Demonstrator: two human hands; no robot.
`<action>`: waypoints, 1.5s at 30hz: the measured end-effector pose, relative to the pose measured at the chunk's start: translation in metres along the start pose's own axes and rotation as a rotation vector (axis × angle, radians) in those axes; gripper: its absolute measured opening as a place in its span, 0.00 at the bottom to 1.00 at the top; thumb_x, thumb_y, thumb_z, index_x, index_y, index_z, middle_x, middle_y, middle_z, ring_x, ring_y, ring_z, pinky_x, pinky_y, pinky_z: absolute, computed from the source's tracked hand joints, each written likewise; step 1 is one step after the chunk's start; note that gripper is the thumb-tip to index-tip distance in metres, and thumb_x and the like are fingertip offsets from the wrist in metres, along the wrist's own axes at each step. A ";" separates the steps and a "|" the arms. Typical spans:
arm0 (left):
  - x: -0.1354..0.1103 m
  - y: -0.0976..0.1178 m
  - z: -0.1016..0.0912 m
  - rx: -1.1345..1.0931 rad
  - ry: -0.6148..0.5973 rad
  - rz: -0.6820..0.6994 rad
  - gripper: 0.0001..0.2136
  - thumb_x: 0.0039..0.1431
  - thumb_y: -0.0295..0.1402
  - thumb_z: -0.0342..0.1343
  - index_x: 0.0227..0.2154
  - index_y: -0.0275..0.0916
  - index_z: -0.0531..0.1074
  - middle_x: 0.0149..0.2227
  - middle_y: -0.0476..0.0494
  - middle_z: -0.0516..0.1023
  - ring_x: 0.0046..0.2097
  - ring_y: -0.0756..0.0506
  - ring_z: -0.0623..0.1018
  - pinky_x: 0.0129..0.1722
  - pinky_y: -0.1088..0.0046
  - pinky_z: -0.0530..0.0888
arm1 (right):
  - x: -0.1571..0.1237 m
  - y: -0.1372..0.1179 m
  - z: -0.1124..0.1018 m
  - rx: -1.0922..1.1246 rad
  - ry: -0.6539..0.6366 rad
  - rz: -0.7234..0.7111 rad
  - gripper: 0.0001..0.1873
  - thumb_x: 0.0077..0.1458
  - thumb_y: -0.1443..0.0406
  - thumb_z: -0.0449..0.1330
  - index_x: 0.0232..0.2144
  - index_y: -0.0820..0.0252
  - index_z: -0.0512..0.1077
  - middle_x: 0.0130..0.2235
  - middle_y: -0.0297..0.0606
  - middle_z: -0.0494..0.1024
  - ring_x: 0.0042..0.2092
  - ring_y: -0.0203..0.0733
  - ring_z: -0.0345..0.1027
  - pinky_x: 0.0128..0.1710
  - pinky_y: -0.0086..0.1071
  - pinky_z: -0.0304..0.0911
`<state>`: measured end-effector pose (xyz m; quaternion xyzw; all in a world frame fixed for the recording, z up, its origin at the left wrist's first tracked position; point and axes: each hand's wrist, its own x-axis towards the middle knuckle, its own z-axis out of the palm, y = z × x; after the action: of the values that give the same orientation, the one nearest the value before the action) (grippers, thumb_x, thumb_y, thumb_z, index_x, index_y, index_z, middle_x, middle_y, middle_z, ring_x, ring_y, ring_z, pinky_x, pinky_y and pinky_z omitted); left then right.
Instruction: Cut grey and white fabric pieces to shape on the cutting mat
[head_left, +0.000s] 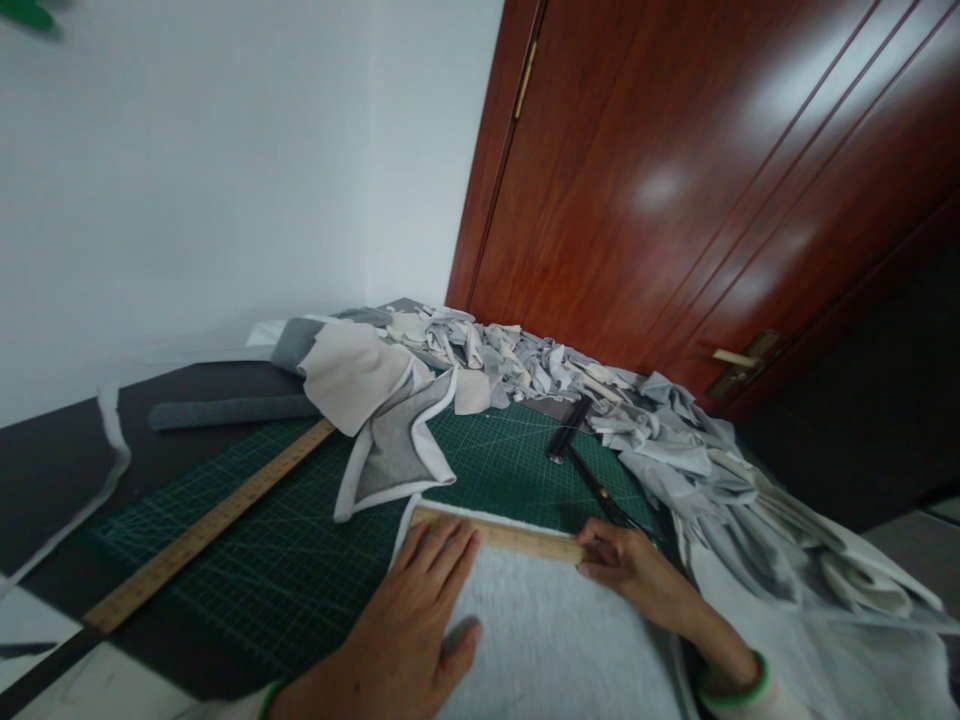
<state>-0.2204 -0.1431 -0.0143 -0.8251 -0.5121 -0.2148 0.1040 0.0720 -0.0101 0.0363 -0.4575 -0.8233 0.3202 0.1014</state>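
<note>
A light grey piece of fabric (555,630) with a white edge lies flat in front of me, partly over a green cutting mat (495,460). Across its far edge rests a short wooden ruler (521,538). My left hand (420,610) lies on the fabric with fingers stretched, the fingertips on the ruler's left part. At the ruler's right end my right hand (630,565) pinches it between thumb and fingers. Just beyond that hand is a pair of black scissors (604,495), its handles partly hidden.
A long wooden ruler (217,520) lies diagonally at left. A dark grey fabric roll (232,411) and folded grey pieces (397,440) sit farther back. Fabric scraps (525,360) are heaped along the table's back and right. A black object (570,428) lies near the scissors. Behind is a wooden door (645,180).
</note>
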 end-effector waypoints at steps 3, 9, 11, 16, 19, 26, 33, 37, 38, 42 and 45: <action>0.001 0.001 -0.002 -0.035 -0.007 -0.012 0.34 0.64 0.36 0.55 0.69 0.34 0.51 0.68 0.35 0.62 0.67 0.34 0.64 0.63 0.49 0.64 | 0.000 0.001 0.001 -0.007 -0.001 0.005 0.05 0.54 0.63 0.58 0.33 0.57 0.65 0.23 0.23 0.56 0.26 0.34 0.51 0.27 0.30 0.45; 0.006 0.001 -0.007 -0.109 -0.064 -0.043 0.30 0.64 0.37 0.55 0.67 0.34 0.57 0.68 0.36 0.63 0.66 0.33 0.64 0.65 0.48 0.62 | 0.000 0.004 0.004 0.041 0.003 -0.005 0.07 0.54 0.61 0.57 0.32 0.57 0.64 0.24 0.25 0.57 0.28 0.36 0.52 0.29 0.31 0.47; 0.006 0.001 -0.007 -0.128 -0.059 -0.045 0.31 0.64 0.37 0.55 0.67 0.35 0.57 0.68 0.36 0.63 0.66 0.33 0.63 0.65 0.47 0.61 | 0.001 0.004 0.003 0.041 -0.004 -0.004 0.08 0.53 0.60 0.57 0.32 0.57 0.64 0.24 0.25 0.56 0.28 0.36 0.51 0.28 0.31 0.46; 0.004 0.002 -0.005 -0.108 -0.072 -0.030 0.30 0.64 0.37 0.55 0.67 0.32 0.58 0.68 0.34 0.63 0.66 0.32 0.63 0.65 0.45 0.61 | -0.001 0.000 0.001 0.002 -0.027 0.005 0.09 0.54 0.58 0.56 0.32 0.56 0.63 0.24 0.24 0.56 0.28 0.36 0.52 0.29 0.32 0.46; 0.003 0.002 -0.004 -0.099 -0.064 -0.031 0.31 0.65 0.38 0.54 0.67 0.33 0.56 0.68 0.35 0.62 0.67 0.33 0.62 0.66 0.46 0.59 | -0.001 -0.002 0.001 -0.009 -0.022 0.008 0.09 0.54 0.58 0.56 0.33 0.56 0.63 0.25 0.25 0.56 0.28 0.36 0.52 0.30 0.32 0.47; 0.000 0.003 -0.003 -0.075 -0.076 -0.029 0.31 0.67 0.40 0.52 0.68 0.32 0.55 0.69 0.35 0.59 0.68 0.33 0.61 0.65 0.47 0.60 | -0.001 0.000 0.001 -0.021 -0.014 0.020 0.10 0.55 0.57 0.56 0.34 0.57 0.65 0.25 0.25 0.56 0.28 0.37 0.53 0.30 0.32 0.47; 0.002 0.004 -0.004 -0.107 -0.121 -0.054 0.31 0.66 0.38 0.53 0.68 0.32 0.56 0.69 0.34 0.59 0.68 0.31 0.61 0.65 0.44 0.61 | -0.001 0.002 0.003 -0.042 -0.028 0.027 0.09 0.55 0.58 0.56 0.35 0.57 0.65 0.24 0.24 0.58 0.28 0.36 0.53 0.30 0.32 0.47; 0.004 0.004 -0.006 -0.134 -0.152 -0.079 0.31 0.66 0.38 0.53 0.68 0.31 0.56 0.69 0.33 0.59 0.68 0.29 0.60 0.63 0.42 0.63 | 0.006 -0.001 -0.010 -0.036 -0.167 0.052 0.14 0.54 0.56 0.59 0.38 0.59 0.66 0.25 0.25 0.59 0.29 0.36 0.53 0.29 0.32 0.46; 0.005 0.004 -0.007 -0.144 -0.149 -0.083 0.31 0.65 0.38 0.54 0.68 0.31 0.56 0.69 0.33 0.59 0.68 0.29 0.60 0.64 0.42 0.62 | 0.010 -0.005 -0.016 -0.016 -0.211 0.058 0.16 0.54 0.54 0.59 0.39 0.59 0.67 0.26 0.25 0.59 0.29 0.36 0.53 0.29 0.32 0.46; 0.005 0.005 -0.009 -0.193 -0.134 -0.096 0.31 0.63 0.37 0.56 0.67 0.32 0.57 0.69 0.34 0.60 0.68 0.30 0.60 0.65 0.42 0.59 | 0.027 -0.028 -0.032 0.050 -0.224 0.082 0.20 0.52 0.50 0.58 0.39 0.59 0.68 0.28 0.27 0.61 0.31 0.37 0.54 0.31 0.32 0.48; 0.006 0.007 -0.011 -0.219 -0.160 -0.114 0.31 0.63 0.37 0.56 0.67 0.31 0.58 0.69 0.33 0.60 0.68 0.30 0.60 0.65 0.42 0.59 | 0.042 -0.053 -0.032 0.173 -0.283 0.123 0.20 0.50 0.51 0.61 0.38 0.60 0.71 0.30 0.28 0.64 0.31 0.35 0.54 0.31 0.31 0.51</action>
<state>-0.2147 -0.1458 -0.0019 -0.8156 -0.5383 -0.2085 -0.0399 0.0267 0.0177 0.0884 -0.4468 -0.7693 0.4567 0.0036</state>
